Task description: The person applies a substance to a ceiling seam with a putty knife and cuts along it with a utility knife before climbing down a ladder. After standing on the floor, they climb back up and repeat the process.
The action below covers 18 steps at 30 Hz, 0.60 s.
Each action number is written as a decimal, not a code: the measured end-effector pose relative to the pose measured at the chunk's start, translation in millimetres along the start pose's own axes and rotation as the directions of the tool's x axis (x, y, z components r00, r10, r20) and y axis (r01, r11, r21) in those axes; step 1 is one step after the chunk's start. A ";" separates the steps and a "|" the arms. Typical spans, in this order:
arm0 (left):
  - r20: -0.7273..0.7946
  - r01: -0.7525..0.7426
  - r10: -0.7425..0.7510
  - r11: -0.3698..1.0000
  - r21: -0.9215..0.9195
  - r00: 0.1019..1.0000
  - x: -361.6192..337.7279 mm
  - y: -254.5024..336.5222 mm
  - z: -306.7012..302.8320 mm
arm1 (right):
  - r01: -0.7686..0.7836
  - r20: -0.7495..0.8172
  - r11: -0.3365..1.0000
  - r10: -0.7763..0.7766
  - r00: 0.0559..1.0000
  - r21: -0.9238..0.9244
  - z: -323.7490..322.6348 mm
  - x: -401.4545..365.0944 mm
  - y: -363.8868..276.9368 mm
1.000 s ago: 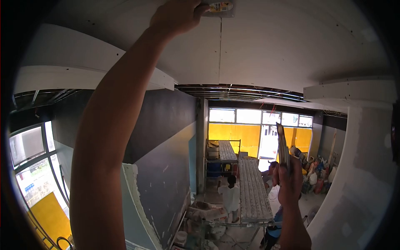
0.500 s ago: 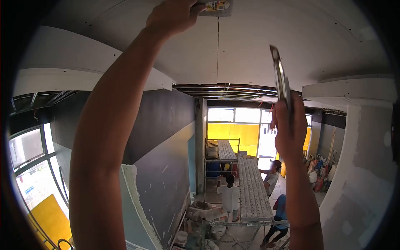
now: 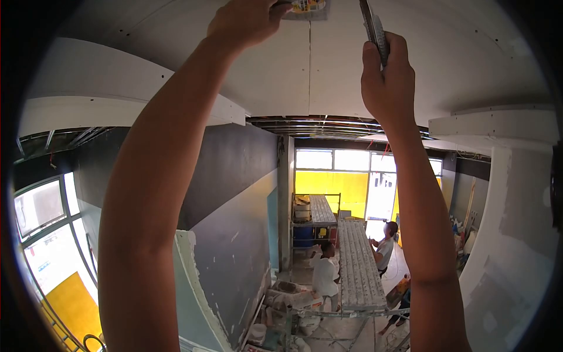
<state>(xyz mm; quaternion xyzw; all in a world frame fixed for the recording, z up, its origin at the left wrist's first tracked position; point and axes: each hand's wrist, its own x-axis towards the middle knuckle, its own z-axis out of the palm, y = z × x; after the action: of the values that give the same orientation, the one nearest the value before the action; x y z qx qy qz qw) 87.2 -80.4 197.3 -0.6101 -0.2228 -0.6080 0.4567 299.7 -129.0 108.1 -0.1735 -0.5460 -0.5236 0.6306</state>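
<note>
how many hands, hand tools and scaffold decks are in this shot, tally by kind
hands: 2, left hand and right hand
tools in the hands: 2, labelled knife and metal blade
scaffold decks below: 2, near deck and far deck
total: 6

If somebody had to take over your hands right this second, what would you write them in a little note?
Left hand: shut on a scraper, with its blade flat against the ceiling at the seam.
Right hand: shut on a thin flat tool, raised beside the scraper.
Done: hard to tell.
Left: the seam shows as a dark line from the scraper onward, so it probably needs covering.
</note>
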 end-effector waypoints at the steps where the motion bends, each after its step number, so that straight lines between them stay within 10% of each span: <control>1: 0.003 0.001 -0.001 1.000 0.000 1.000 -0.1 0.2 0.1 | -0.002 0.002 1.000 0.002 1.000 0.001 1.8 0.2 -1.0; 18: 0.028 0.056 -0.057 0.998 0.027 0.998 -0.6 5.4 -3.7 | -0.032 -0.029 0.999 0.033 0.999 0.012 35.0 2.5 3.7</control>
<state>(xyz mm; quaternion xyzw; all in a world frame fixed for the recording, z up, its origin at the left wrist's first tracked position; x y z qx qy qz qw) 89.5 -85.8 194.6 -0.6063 -0.2543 -0.6088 0.4439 284.8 -101.0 123.5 -0.1712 -0.5370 -0.5125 0.6478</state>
